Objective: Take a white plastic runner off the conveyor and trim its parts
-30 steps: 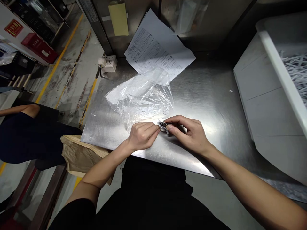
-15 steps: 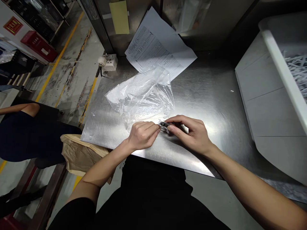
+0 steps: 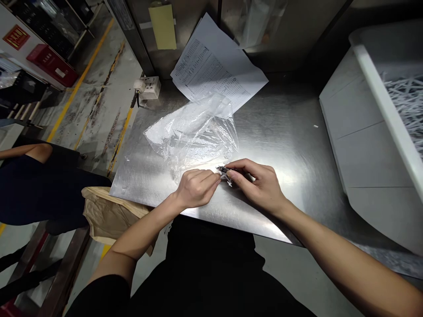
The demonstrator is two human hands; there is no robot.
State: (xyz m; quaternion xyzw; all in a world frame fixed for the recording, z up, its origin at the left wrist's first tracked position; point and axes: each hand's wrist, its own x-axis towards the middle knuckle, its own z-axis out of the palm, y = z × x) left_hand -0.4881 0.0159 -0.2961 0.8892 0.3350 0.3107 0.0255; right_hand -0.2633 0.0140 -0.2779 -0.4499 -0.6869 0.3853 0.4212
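Both my hands meet near the front of a steel table (image 3: 284,145). My left hand (image 3: 194,188) is curled, its fingertips pinching the corner of a crumpled clear plastic bag (image 3: 193,134). My right hand (image 3: 259,186) is closed in a pinch on a small dark object (image 3: 224,171) wrapped in clear plastic, right against my left fingertips. What the small object is I cannot make out. The bag spreads away from my hands toward the back left.
Printed paper sheets (image 3: 214,70) lie behind the bag. A white power socket (image 3: 149,87) sits at the table's back left corner. A large white bin (image 3: 373,136) with white strips stands at the right. Another person in dark clothing (image 3: 36,180) is at the left, beside a brown paper bag (image 3: 109,215).
My hands stay pinched together at the same spot; only the fingertips have shifted slightly on the small wrapped object.
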